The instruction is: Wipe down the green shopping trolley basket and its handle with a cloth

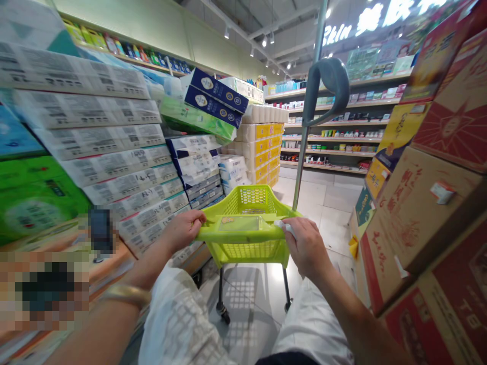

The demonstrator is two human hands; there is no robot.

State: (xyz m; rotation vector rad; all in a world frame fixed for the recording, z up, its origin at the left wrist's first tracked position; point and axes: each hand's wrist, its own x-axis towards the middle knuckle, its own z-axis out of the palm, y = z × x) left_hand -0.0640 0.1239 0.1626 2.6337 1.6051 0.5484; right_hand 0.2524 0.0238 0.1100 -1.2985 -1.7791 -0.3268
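Observation:
In front of me stands a lime-green plastic shopping cart (249,252) with a lattice basket on thin dark legs. My left hand (183,229) is wrapped round the left end of its handle (239,235). At the right end, my right hand (304,244) is closed over the handle, and a crumpled white piece (286,226), perhaps tissue, shows under its fingers. A clear panel (243,222) lies along the handle between the hands. The small part of the basket floor that shows is too unclear to make out. A metal pole (302,167) with a grey loop grip (330,91) rises by the cart's right side.
Stacked paper packs (106,132) line the left, with blue tissue packs (216,96) on top farther along. Cardboard boxes (422,213) are piled close on the right. Ahead, a tiled floor (323,203) leads to shelves of small goods (335,123). A patch at lower left is pixelated.

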